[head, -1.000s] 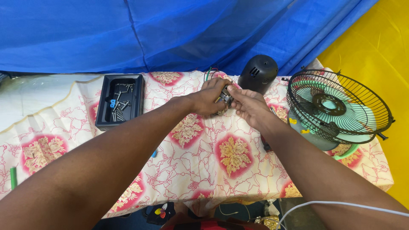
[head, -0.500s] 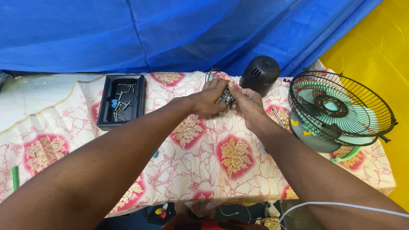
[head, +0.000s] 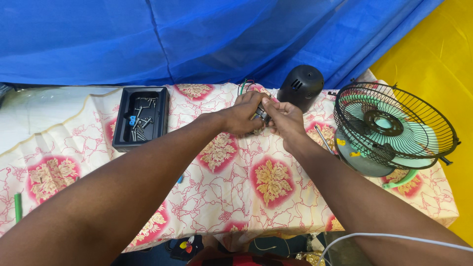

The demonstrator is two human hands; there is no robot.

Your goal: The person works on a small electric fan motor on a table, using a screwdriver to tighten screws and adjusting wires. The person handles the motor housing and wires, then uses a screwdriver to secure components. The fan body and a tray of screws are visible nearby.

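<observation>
Little has changed since the earlier frames: both hands stay pressed together over the same spot at the far middle of the table, with only a slight shift of the camera. Left hand (head: 245, 116) is curled closed around a small metal part (head: 261, 116), and right hand (head: 283, 118) pinches that same part from the other side with fingertips; the part sits between them, mostly hidden, so its shape and long axis cannot be told. Thin wires (head: 245, 84) rise just behind the left hand. Both hands touch the part, neither nearer than the other. Just beyond the right hand stands a black domed motor cover (head: 301, 87). Further right, near the table's right edge, lies a round black wire fan guard (head: 394, 127) over a pale green fan blade (head: 411, 135), with a slim rod (head: 323, 138) lying between it and the right wrist. To the left, apart from the hands, a black tray (head: 123, 129) holds screws. A floral tablecloth (head: 246, 192) is bare between the forearms, giving open room toward the near edge. Blue fabric hangs behind.
</observation>
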